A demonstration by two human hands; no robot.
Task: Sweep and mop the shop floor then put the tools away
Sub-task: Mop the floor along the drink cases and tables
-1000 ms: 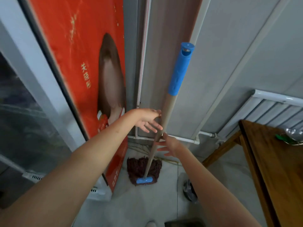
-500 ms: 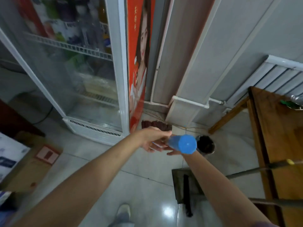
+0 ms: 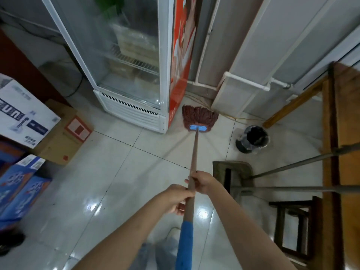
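Colours across the shop floor, as I see them from the head camera.

I see a mop (image 3: 194,152) with a brown shaft, a blue grip sleeve at my end, a light blue clamp and reddish-brown strands. The floor (image 3: 116,182) is glossy white tile crossed by dark grout lines. The fridge (image 3: 128,78) has a white frame, a white slatted grille and a red side panel. By the floor's left edge, a white carton (image 3: 23,114) carries dark lettering, a plain brown carton (image 3: 64,137) bears a red-and-white label, and the blue boxes (image 3: 17,188) have white print. The bin (image 3: 253,139) is lined black. The wooden table (image 3: 346,117) is orange-brown.
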